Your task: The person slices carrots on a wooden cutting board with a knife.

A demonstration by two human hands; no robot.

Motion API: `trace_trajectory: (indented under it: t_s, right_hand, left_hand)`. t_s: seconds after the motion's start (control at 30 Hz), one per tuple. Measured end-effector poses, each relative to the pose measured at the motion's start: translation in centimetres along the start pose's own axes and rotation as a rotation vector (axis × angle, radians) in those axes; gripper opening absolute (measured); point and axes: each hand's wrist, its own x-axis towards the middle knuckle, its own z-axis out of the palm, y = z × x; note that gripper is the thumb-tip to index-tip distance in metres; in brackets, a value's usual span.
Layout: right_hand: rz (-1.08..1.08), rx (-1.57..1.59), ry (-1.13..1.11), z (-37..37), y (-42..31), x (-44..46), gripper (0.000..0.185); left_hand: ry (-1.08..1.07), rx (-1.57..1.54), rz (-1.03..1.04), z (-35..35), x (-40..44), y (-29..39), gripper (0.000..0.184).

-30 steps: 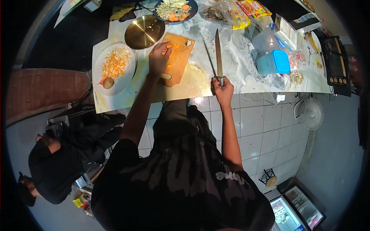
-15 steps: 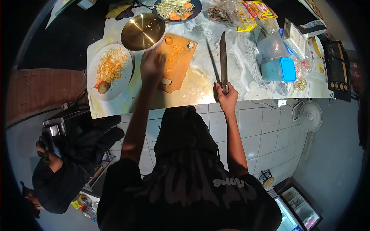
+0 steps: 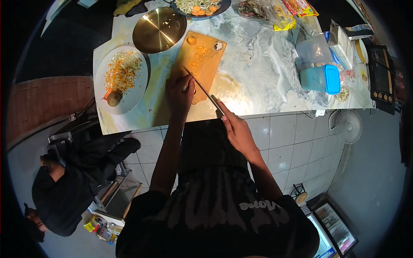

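Observation:
My right hand (image 3: 236,129) is wrapped round the handle of a long knife (image 3: 208,94), whose blade slants up and left over the wooden cutting board (image 3: 208,71). At the board's left edge, my left hand (image 3: 180,92) has its fingers drawn together beside the blade; anything under them is hidden. Small orange pieces (image 3: 201,52) lie on the board, with a round orange piece (image 3: 191,41) near its top and a small pale item (image 3: 218,45) at its upper right corner. A white plate (image 3: 102,71) on the left holds chopped white and orange bits and a round brown item (image 3: 114,98).
A gold-coloured pan (image 3: 159,30) sits behind the board, near a dark plate (image 3: 223,6) of sprouts and orange slices. Plastic packets (image 3: 284,17) and a blue-lidded container (image 3: 316,79) stand at right. Another person (image 3: 64,189) is at lower left, a fan (image 3: 347,127) at right.
My right hand has brought the knife left, from upright over the table to slanting across the board. My left hand has come back from near the pan to the board's lower left.

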Motion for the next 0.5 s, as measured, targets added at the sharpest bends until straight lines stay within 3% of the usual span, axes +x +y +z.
trace_trajectory:
  t_s: [0.17, 0.5]
  right_hand:
    - [-0.108, -0.005, 0.022, 1.3, 0.5, 1.0, 0.049]
    - [-0.11, -0.099, 0.011, 1.5, -0.9, 1.6, 0.054]
  left_hand:
    - [0.014, -0.008, -0.014, 0.0, 0.1, 0.0, 0.018]
    - [0.043, -0.039, 0.022, 0.1, 0.5, 0.1, 0.014]
